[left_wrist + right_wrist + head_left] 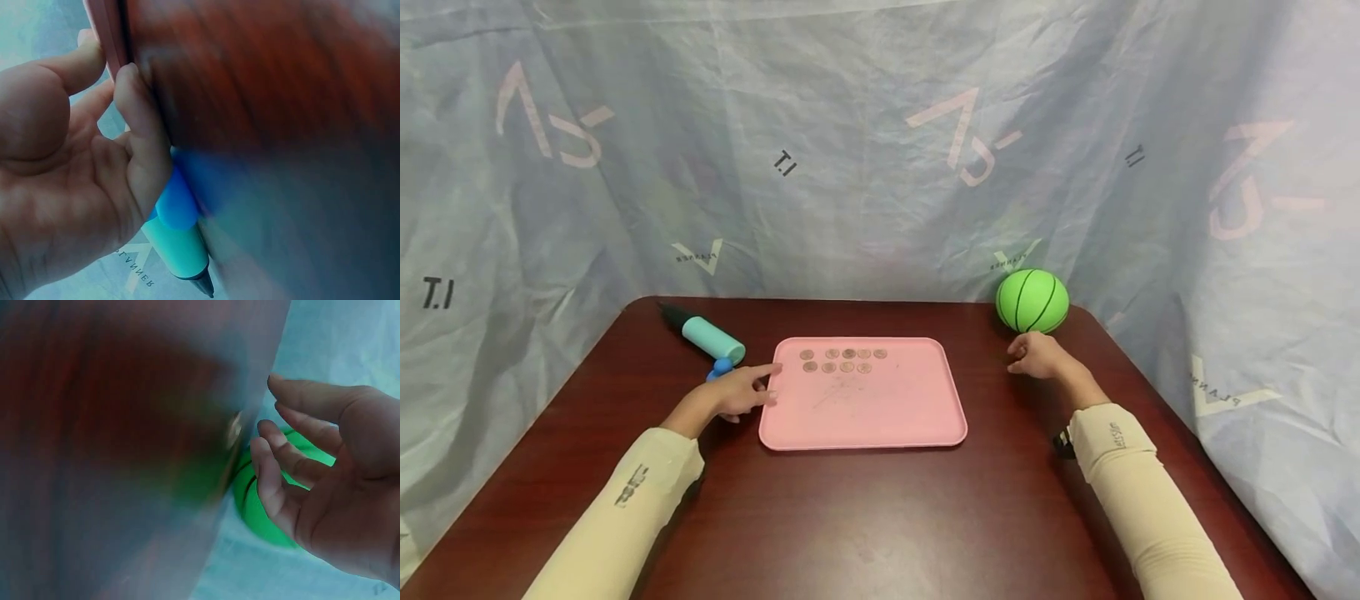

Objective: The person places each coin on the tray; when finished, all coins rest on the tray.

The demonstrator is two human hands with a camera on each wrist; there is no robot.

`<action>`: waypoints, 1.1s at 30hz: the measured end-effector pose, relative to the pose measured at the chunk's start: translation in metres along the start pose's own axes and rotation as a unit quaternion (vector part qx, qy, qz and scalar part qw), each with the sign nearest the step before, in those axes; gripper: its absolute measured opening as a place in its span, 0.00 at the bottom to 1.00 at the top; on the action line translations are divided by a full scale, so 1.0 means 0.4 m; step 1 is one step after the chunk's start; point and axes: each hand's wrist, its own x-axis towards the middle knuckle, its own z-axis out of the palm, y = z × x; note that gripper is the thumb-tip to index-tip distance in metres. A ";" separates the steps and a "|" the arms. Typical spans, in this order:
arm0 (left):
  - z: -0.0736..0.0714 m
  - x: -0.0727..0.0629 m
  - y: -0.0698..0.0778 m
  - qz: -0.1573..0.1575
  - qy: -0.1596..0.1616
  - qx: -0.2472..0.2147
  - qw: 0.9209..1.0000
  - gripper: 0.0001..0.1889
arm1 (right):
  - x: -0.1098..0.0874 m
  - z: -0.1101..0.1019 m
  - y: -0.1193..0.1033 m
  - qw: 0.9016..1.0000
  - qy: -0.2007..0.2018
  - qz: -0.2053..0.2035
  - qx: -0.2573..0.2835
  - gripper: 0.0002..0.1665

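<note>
A pink tray [887, 417] lies on the table, with several round copper-coloured coins [847, 367] in two rows along its back part. At its left side, my left hand [737, 392] grips the rim. The left wrist view shows the thumb on one side of the pink rim [107, 37] and a finger on the other. My right hand [1037, 354] holds nothing; its fingers are loosely bent over the table, right of the tray. Close beyond it sits a green ball [1032, 301] with black lines, which the fingers overlap in the right wrist view.
A teal marker-shaped thing [713, 338] with a black tip lies at the back left. Next to the left hand is a rounded blue object [722, 365], partly hidden by it. A grey printed cloth [850, 208] hangs behind the dark red table [880, 517].
</note>
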 end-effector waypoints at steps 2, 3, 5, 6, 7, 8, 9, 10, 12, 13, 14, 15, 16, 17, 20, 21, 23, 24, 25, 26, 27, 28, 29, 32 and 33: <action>0.002 0.000 0.000 0.000 -0.001 -0.003 1.000 0.35 | -0.006 0.000 0.019 1.000 -0.010 0.013 -0.004 0.20; 0.004 0.000 0.000 -0.001 -0.001 -0.005 1.000 0.35 | -0.008 0.001 0.025 1.000 -0.014 0.020 -0.002 0.20; 0.003 -0.002 0.001 -0.001 -0.001 -0.006 1.000 0.35 | -0.011 -0.001 0.031 1.000 -0.020 0.024 -0.002 0.21; 0.003 -0.003 0.001 -0.001 -0.002 -0.007 1.000 0.35 | -0.011 -0.001 0.033 0.999 -0.022 0.027 -0.002 0.21; 0.003 -0.004 0.001 -0.003 -0.003 -0.006 1.000 0.35 | -0.011 -0.001 0.034 0.999 -0.022 0.030 -0.003 0.21; 0.004 -0.004 0.000 -0.004 -0.003 -0.005 1.000 0.35 | -0.010 -0.001 0.035 0.999 -0.021 0.031 -0.006 0.21; 0.005 -0.005 0.000 -0.005 -0.003 -0.004 1.000 0.35 | -0.010 -0.001 0.035 0.999 -0.021 0.035 -0.006 0.20; 0.005 -0.005 0.000 -0.005 -0.003 -0.003 1.000 0.35 | -0.010 -0.001 0.036 0.999 -0.021 0.038 -0.009 0.20; 0.006 -0.005 0.001 -0.004 -0.001 -0.001 1.000 0.35 | -0.009 -0.001 0.038 0.999 -0.022 0.049 -0.009 0.19; 0.006 -0.004 0.001 -0.004 -0.001 0.000 1.000 0.35 | -0.009 -0.002 0.039 0.998 -0.022 0.055 -0.009 0.18; 0.005 -0.004 0.002 -0.003 0.000 0.001 1.000 0.35 | -0.009 -0.002 0.041 0.998 -0.023 0.061 -0.007 0.17; 0.005 -0.003 0.003 -0.001 0.001 0.002 1.000 0.35 | -0.010 -0.003 0.042 0.998 -0.025 0.066 -0.004 0.16; 0.004 -0.003 0.003 0.000 0.002 0.003 1.000 0.35 | -0.010 -0.003 0.044 0.997 -0.028 0.069 -0.003 0.15; 0.003 -0.002 0.003 0.001 0.003 0.004 1.000 0.35 | -0.010 -0.003 0.045 0.997 -0.032 0.070 -0.002 0.14; 0.003 -0.001 0.004 -0.001 0.001 0.006 1.000 0.35 | -0.011 -0.003 0.049 0.997 -0.045 0.067 0.002 0.11; 0.003 0.000 0.004 -0.001 0.001 0.007 1.000 0.35 | -0.011 -0.002 0.051 0.997 -0.047 0.068 0.006 0.11; 0.003 -0.001 0.005 -0.003 0.000 0.006 1.000 0.35 | -0.011 -0.001 0.053 0.997 -0.047 0.067 0.017 0.11; 0.003 -0.002 0.005 -0.003 -0.001 0.005 1.000 0.35 | -0.011 0.000 0.054 0.997 -0.046 0.066 0.021 0.13; 0.003 -0.003 0.006 -0.002 -0.002 0.005 1.000 0.35 | -0.011 0.001 0.054 0.996 -0.044 0.069 0.029 0.15; 0.002 -0.004 0.006 -0.002 -0.002 0.004 1.000 0.35 | -0.012 0.002 0.054 0.996 -0.042 0.068 0.035 0.18; 0.002 -0.005 0.007 -0.001 -0.002 0.003 1.000 0.35 | -0.013 0.002 0.054 0.996 -0.040 0.070 0.042 0.20; 0.002 -0.005 0.007 -0.001 -0.002 0.003 1.000 0.35 | -0.014 0.003 0.053 0.996 -0.040 0.069 0.046 0.20; 0.002 -0.005 0.007 -0.001 -0.003 0.002 1.000 0.35 | -0.015 0.004 0.053 0.996 -0.042 0.066 0.049 0.19; 0.002 -0.005 0.007 0.000 -0.002 0.001 1.000 0.35 | -0.019 0.005 0.053 0.995 -0.046 0.062 0.058 0.14; 0.002 -0.005 0.007 0.000 -0.001 0.002 1.000 0.35 | -0.020 0.005 0.054 0.995 -0.047 0.059 0.061 0.13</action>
